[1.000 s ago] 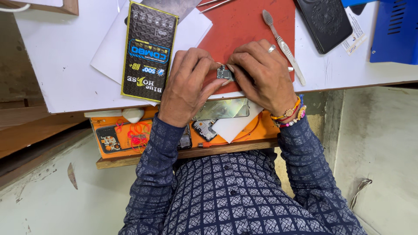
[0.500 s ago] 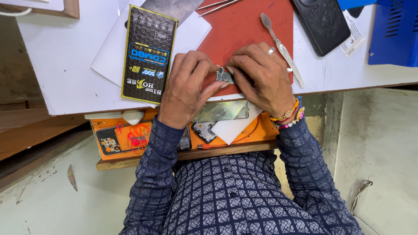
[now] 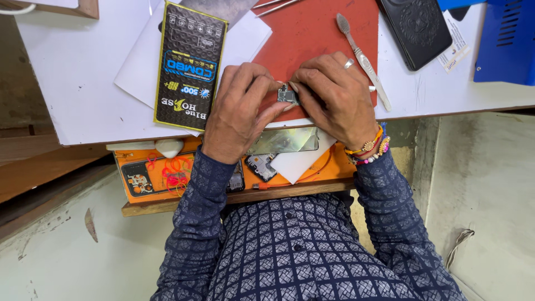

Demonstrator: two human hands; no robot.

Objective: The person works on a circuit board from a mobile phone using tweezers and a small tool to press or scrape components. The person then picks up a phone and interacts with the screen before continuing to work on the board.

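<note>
Since a second ago both hands have barely shifted, keeping the same pinch at the near edge of the red mat [image 3: 312,33] while the view has drifted slightly. Left hand [image 3: 242,111] and right hand [image 3: 334,97] are curled with fingertips pressed together on a small metal component [image 3: 287,96], held between them just above the mat. Just beyond the left hand lies a black rectangular package with a yellow border [image 3: 189,64] on white paper [image 3: 134,72], and past the right hand lie a metal pry tool [image 3: 362,58], a black phone case [image 3: 415,30] and a small white label [image 3: 458,47].
</note>
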